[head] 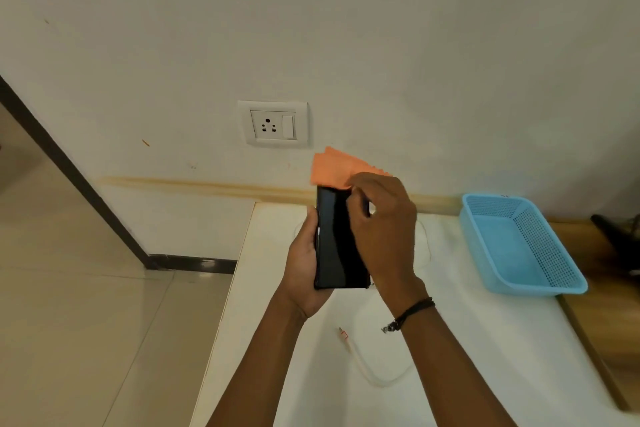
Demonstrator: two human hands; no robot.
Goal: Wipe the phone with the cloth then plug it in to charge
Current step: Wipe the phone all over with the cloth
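Two hands are used above the table (478,340): the phone (337,243) is clasped by its edges in the grip of the left hand (304,263), the cloth (330,172) pinched against its top by the right hand (384,229) — a hard stroke could lever it loose.

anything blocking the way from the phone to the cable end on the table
Nothing visible: the cable end lies uncovered on the table near the phone. The right hand holds the cloth.
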